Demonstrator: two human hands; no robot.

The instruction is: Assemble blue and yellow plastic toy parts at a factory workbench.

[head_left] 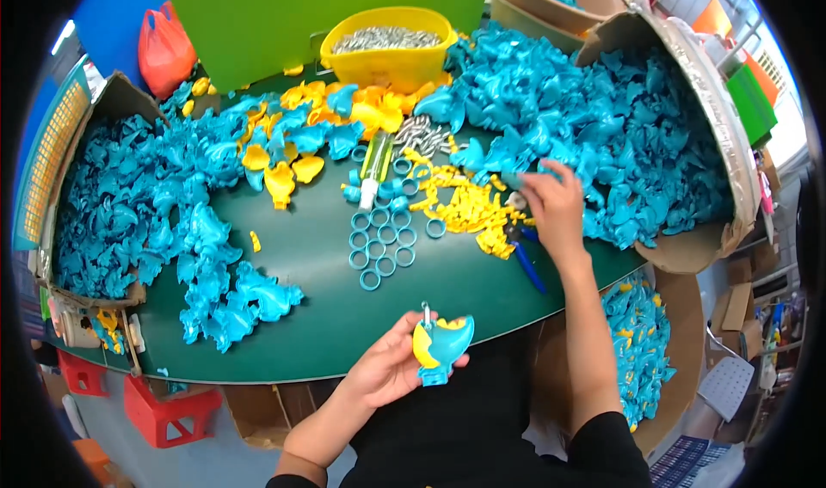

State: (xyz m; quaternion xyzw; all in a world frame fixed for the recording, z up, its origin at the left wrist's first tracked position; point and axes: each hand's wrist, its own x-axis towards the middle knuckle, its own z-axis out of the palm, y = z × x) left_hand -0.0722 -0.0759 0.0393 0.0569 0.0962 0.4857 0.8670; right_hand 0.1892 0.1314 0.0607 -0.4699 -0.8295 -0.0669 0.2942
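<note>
My left hand [391, 363] is closed on a small plastic shell [447, 343], teal with a yellow crescent-shaped edge and small yellow bits inside. A metal spring-like piece [426, 314] sticks up from its top. Farther off, my right hand [555, 206] is over the table beside the right-hand heap of teal shell pieces [594, 135], with a small teal plastic piece [513, 180] at its fingertips. Near its thumb lie small yellow parts [469, 206] and blue-handled pliers [527, 267]. Teal rings [385, 267] sit in a cluster mid-table.
A yellow tub [391, 60] of metal pieces stands at the back. Loose springs [419, 135] and a white-capped tube [372, 174] lie nearby. Teal heaps spill from a left carton [120, 101]; a large carton [697, 67] bounds the right. Below right, another carton [684, 372] holds teal-and-yellow pieces.
</note>
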